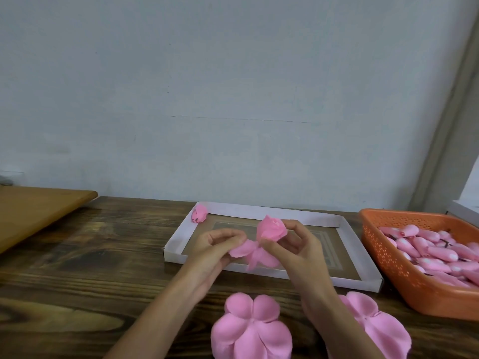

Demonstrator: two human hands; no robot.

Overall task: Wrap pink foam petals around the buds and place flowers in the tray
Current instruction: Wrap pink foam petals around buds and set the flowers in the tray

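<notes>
Both hands work above the tray (261, 212), mid-desk (90, 257). Right hand (298, 248) pinches the base of the flower (272, 228), bud end up and tilted a bit left, thumb and fingers curled round it. Left hand (216, 246) has curled fingers and pinches one of the loose petals (255, 255) that hang below the flower, unwrapped and spread out left and down. The flower is held in the air over the tray's middle, not touching it. The tray is a shallow white rectangle with low walls, its near-left corner just left of the left hand. One done flower (199, 213) lies in the tray's far-left corner against the wall; the rest of the tray floor shows bare. The orange basket (388, 268) sits just right of the tray, a narrow gap between their edges, full of buds (435, 251). Two petal stacks lie at the desk's near edge: one (251, 330) between the forearms, one (375, 325) under the right forearm, close to the basket's near corner. Open desk stretches left of the tray as far as a board (39, 211) at the far left. Wall (233, 99) runs right behind the tray's far edge.
</notes>
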